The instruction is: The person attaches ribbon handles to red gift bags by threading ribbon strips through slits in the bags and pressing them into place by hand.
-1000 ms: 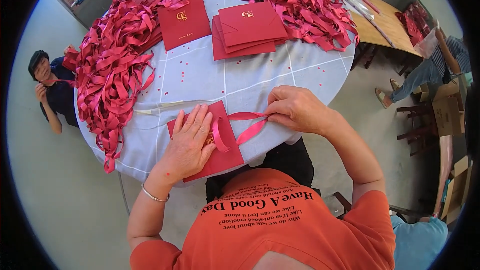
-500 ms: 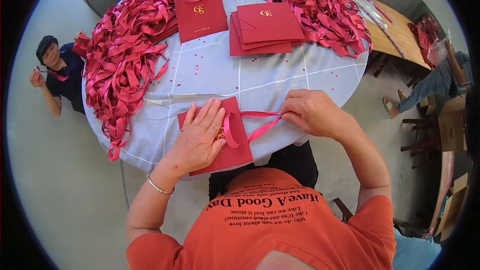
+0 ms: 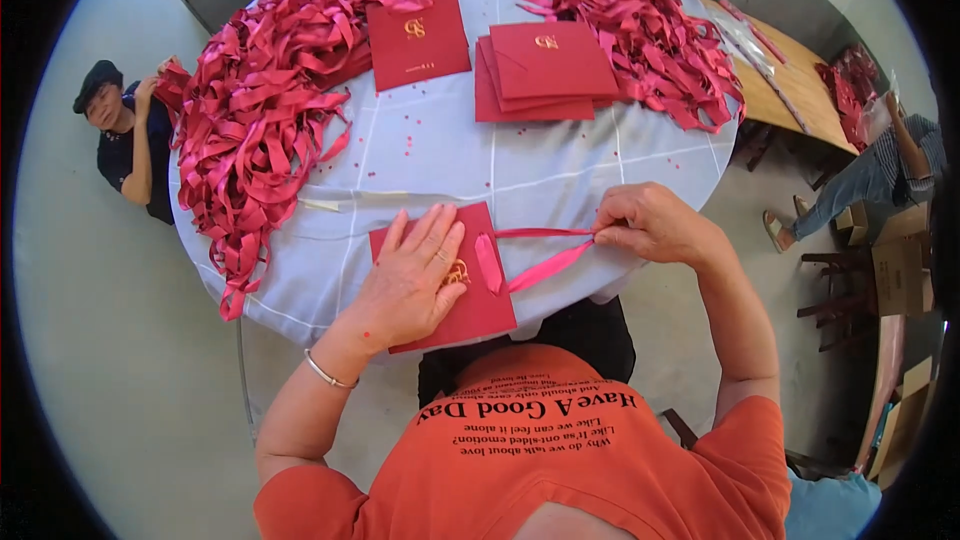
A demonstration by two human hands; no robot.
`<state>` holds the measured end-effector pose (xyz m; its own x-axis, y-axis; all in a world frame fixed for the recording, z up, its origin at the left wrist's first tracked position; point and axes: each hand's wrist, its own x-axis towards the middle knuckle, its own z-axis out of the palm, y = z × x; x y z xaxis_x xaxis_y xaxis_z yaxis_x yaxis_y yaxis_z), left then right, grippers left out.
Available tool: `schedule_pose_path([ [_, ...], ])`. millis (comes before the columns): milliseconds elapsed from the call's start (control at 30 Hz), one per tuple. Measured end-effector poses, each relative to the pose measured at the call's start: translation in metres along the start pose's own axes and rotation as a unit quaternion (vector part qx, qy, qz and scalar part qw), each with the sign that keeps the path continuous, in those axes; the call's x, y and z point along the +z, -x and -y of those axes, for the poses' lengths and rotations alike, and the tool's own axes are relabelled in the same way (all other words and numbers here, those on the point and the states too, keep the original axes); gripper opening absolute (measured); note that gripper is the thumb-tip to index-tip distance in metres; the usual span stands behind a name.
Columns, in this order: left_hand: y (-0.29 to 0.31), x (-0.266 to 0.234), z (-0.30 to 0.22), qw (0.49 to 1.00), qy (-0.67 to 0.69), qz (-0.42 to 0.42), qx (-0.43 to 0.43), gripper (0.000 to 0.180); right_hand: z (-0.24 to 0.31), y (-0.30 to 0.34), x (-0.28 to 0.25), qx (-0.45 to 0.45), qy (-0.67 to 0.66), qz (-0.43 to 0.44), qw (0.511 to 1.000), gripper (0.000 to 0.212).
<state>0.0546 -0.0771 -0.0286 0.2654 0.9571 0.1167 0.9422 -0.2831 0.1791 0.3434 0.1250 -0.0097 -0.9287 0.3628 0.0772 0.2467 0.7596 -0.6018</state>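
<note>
left hand [image 3: 415, 280]: flat, palm down on the red card folder [image 3: 450, 280], fingers spread, grasping nothing; looks like it pins the folder so it won't slide under the pull
right hand [image 3: 655, 227]: pinched shut on both ends of the pink ribbon [image 3: 540, 252], drawn out to the right, both strands taut
pink ribbon: runs from the gold emblem spot on the folder face to the right hand; small loop stands up just beside the left fingertips
red card folder: near edge of the tabletop [image 3: 560, 165], close to the person, lower corner overhanging the edge
folder stack [image 3: 545, 70]: several red folders fanned at the far middle of the tabletop, well apart from the hands
single folder [image 3: 417, 40]: just left of the stack, flat, gold mark up
ribbon heaps [image 3: 265, 110]: loose red ribbon piled along the left, far and right edges, within reach as supply
other person [image 3: 125, 140]: beyond the left edge, dark cap, hand raised to the head, not touching the folder
</note>
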Motion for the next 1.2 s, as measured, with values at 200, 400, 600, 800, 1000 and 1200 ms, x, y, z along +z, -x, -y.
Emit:
schedule_pose_path([
  [200,0.005,0.001,0.0,0.995,0.076,-0.058,-0.02,0.084,0.056,-0.005,-0.019,0.082,-0.141,-0.012,0.987,0.012],
  [400,0.005,-0.042,-0.005,0.989,0.103,-0.105,0.007,0.104,0.132,-0.044,-0.04,0.091,-0.424,0.01,0.901,0.007],
  [600,0.032,-0.056,-0.06,0.963,0.252,-0.097,0.001,0.138,0.176,-0.067,-0.024,0.046,-0.664,-0.013,0.746,0.01],
  [800,0.038,-0.041,-0.066,0.872,0.329,-0.361,-0.035,0.033,0.208,-0.066,-0.02,-0.015,-0.681,0.022,0.732,0.011],
  [1000,0.03,-0.046,-0.044,0.839,0.439,-0.303,-0.104,0.033,0.199,-0.063,-0.033,-0.004,-0.622,-0.05,0.782,0.011],
  [1200,-0.025,-0.013,-0.019,0.906,0.348,-0.148,-0.19,0.056,0.107,-0.083,-0.011,0.117,-0.501,-0.194,0.835,0.034],
])
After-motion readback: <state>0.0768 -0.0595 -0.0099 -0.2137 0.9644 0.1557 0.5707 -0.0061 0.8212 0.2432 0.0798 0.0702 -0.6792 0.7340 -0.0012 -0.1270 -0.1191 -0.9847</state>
